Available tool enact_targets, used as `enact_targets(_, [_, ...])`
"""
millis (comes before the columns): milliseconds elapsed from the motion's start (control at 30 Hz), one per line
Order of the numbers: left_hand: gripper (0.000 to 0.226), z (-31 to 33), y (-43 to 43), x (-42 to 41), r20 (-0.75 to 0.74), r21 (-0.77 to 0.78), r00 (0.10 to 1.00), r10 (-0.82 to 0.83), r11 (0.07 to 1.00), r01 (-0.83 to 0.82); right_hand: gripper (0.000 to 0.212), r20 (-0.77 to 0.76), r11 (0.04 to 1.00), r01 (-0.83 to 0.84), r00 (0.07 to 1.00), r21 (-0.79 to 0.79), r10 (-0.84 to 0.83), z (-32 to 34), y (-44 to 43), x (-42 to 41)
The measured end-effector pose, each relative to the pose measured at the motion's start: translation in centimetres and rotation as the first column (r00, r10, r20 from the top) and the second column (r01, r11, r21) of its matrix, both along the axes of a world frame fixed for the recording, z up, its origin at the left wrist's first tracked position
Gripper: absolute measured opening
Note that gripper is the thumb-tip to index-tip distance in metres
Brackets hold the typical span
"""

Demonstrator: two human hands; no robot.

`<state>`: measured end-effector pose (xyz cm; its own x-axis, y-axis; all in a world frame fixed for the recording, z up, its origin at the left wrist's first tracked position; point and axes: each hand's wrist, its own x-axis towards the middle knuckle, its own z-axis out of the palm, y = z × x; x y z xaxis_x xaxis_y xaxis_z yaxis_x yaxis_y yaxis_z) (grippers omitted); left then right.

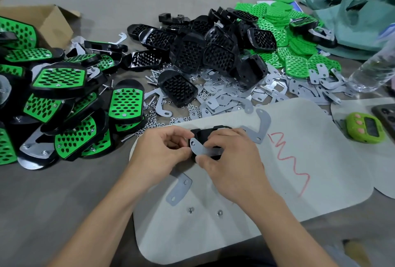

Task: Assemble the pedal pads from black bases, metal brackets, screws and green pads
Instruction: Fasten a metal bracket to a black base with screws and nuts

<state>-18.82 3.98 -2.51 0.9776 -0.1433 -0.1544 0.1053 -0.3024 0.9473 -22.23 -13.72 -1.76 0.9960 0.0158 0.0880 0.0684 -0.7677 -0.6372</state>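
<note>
**Head view.** Both hands work over a white mat (299,159) at the near edge of the table (42,202). The left hand (158,151) has its fingers curled and pinches the left edge of a black base (205,134). The right hand (230,159) grips the same base from the other side, with its thumb against a metal bracket (199,149) laid across the base. No green pad is on this base, and whether a screw already passes through the bracket's hole cannot be told.

Two spare brackets (179,189) and two small fasteners (190,210) lie on the mat near the hands.

A large pile of finished pedal pads (59,78) lies to the left, beside a cardboard box (53,23). Ahead are a heap of bare bases (213,52), loose green pads (295,31), scattered brackets (277,89) and nuts and screws (154,117). A green timer (365,127) and a plastic bottle (372,70) stand to the right.

**Progress.** Many units appear complete, yet a large stock remains. The unit in hand seems to be at the bracket-fitting step, with fastening and the green pad still to come.
</note>
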Motion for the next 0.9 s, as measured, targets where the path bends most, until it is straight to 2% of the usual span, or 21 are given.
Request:
enact_targets(300, [0.019, 0.6, 0.0, -0.1, -0.050, 0.004, 0.998, 0.024, 1.000, -0.024, 0.015, 0.004, 0.998, 0.016, 1.000, -0.057, -0.016, 0.4, 0.5, 0.4])
enact_targets(467, [0.031, 0.3, -0.3, 0.2, -0.012, 0.054, 0.998, 0.064, 0.997, -0.063, 0.022, 0.017, 0.999, -0.033, 0.999, -0.031, 0.034, 0.5, 0.1, 0.5])
enact_targets(567, [0.036, 0.3, -0.3, 1.0, -0.037, 0.094, 0.999, 0.033, 0.995, -0.029, 0.039, 0.048, 0.991, 0.014, 0.999, 0.130, -0.021, 0.5, -0.7, 0.2])
enact_targets(667, [0.034, 0.4, -0.2, 1.7, -0.072, 0.109, 0.997, 0.008, 0.994, 0.000, 0.035, 0.117, 0.917, 0.194, 0.962, 0.349, -0.248, 0.0, -1.6, 0.0])
enact_targets(733, [0.035, 0.6, -0.1, 1.9, -0.084, 0.117, 0.996, -0.015, 0.993, 0.024, 0.035, 0.073, 0.883, 0.267, 0.945, 0.385, -0.317, -0.2, -2.4, 0.4])
enact_targets(833, [0.036, 0.9, -0.2, 1.8, -0.047, 0.178, 0.997, -0.063, 0.981, 0.071, 0.034, -0.095, 0.890, 0.240, 0.971, 0.388, -0.220, -0.4, -3.5, 1.1])
enact_targets(900, [0.039, 1.1, -0.2, 1.6, -0.009, 0.253, 0.993, -0.117, 0.961, 0.116, 0.036, -0.142, 0.887, 0.232, 0.972, 0.400, -0.189, -0.6, -4.1, 1.4])
